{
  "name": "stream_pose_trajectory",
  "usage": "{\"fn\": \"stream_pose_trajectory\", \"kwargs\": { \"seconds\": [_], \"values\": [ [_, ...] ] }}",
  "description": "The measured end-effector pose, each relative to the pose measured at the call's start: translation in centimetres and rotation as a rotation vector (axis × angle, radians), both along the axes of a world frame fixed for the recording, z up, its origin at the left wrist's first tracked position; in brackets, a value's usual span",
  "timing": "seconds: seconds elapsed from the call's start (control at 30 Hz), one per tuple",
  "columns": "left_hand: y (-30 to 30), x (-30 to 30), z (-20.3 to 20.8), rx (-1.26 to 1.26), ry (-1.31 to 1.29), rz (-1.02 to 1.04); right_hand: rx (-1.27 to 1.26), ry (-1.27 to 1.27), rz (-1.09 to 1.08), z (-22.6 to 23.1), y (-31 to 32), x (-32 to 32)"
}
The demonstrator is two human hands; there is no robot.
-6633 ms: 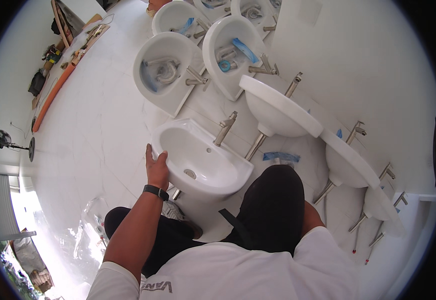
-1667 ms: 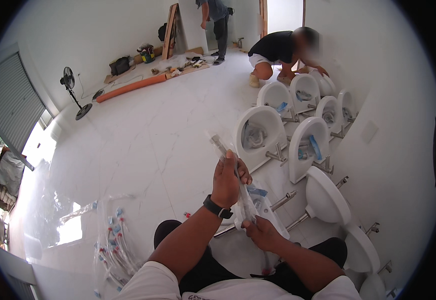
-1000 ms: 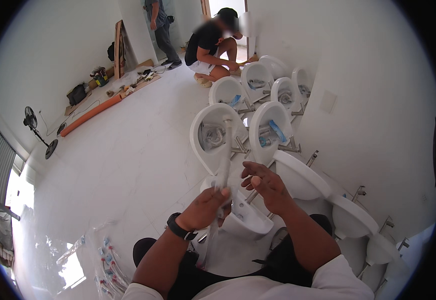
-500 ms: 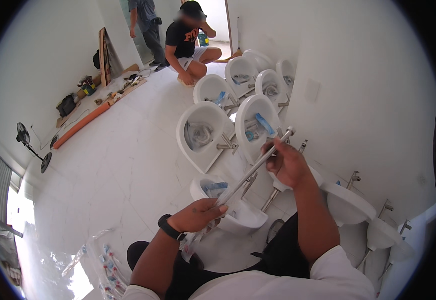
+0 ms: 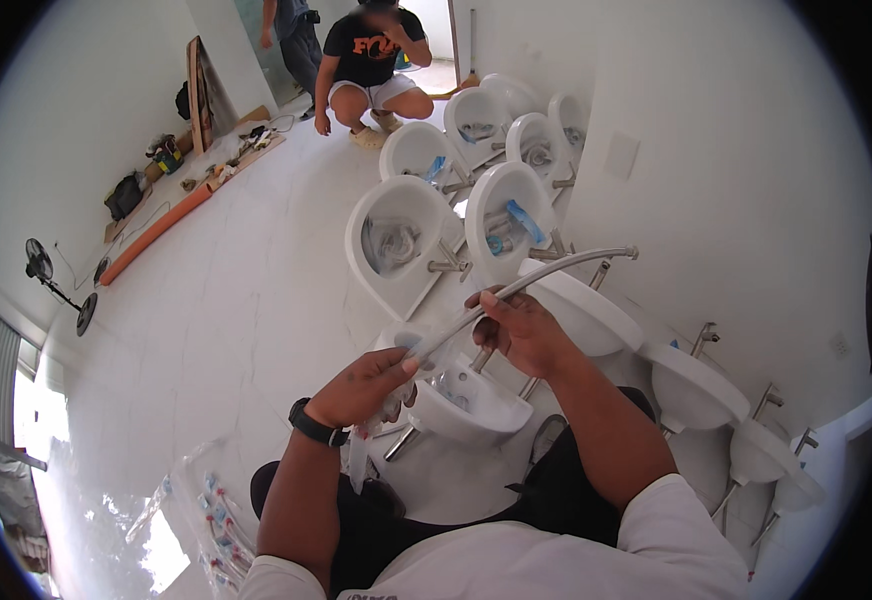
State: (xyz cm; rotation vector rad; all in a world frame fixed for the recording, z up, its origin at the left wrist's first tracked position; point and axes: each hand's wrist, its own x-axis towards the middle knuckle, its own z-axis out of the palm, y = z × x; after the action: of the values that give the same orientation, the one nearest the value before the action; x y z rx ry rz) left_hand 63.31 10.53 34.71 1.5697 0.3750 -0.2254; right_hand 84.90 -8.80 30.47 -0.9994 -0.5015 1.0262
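Observation:
A grey braided flexible hose (image 5: 560, 266) stretches slantwise between my hands, its far end bending right to a metal fitting. My left hand (image 5: 361, 387), with a black watch at the wrist, is closed round the lower end, where clear plastic wrapping (image 5: 359, 455) hangs down. Thumb and fingers of my right hand (image 5: 519, 328) pinch the hose near its middle. Just beyond and below my hands stands a white washbasin (image 5: 471, 415) with a metal faucet, partly hidden by them. Another basin (image 5: 586, 305) lies tilted beside my right hand.
Several white basins with faucets stand ahead, one (image 5: 396, 245) holding bagged parts; more basins (image 5: 691, 390) line the right wall. Bagged hoses (image 5: 218, 520) lie at lower left. An orange pipe (image 5: 161, 232) and a fan (image 5: 41, 260) are left. A person (image 5: 371, 60) squats at the back; another stands behind.
The hose's far end has swung right and now bends. My right hand has slid lower along it, toward my left hand. The squatting person's arm has shifted; the view has tilted slightly.

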Motion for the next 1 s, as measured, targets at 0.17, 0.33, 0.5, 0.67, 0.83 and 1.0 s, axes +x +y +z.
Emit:
{"fn": "stream_pose_trajectory", "kwargs": {
  "seconds": [0.17,0.33,0.5,0.67,0.83,1.0],
  "values": [
    [0.3,-0.5,0.4,0.202,0.028,-0.087,0.052,-0.067,-0.184,0.6,-0.6,2.2],
    [-0.7,-0.6,-0.6,0.062,-0.121,-0.071,0.098,-0.048,-0.373,1.5,-2.5,5.2],
    [0.6,-1.2,-1.3,0.121,-0.126,0.113,0.17,-0.02,-0.534,0.5,-5.2,9.7],
    [5.2,-4.0,-1.2,0.328,-0.162,0.38,0.247,0.161,-0.979,0.2,-9.3,14.8],
    [11.6,-7.5,-1.6,0.281,-0.361,1.01,0.304,0.296,-1.175,-1.1,-12.3,16.9],
    [11.7,-7.2,-1.7,0.604,-0.484,1.092,0.336,0.272,-1.145,-1.2,-10.8,16.0]
  ]
}}
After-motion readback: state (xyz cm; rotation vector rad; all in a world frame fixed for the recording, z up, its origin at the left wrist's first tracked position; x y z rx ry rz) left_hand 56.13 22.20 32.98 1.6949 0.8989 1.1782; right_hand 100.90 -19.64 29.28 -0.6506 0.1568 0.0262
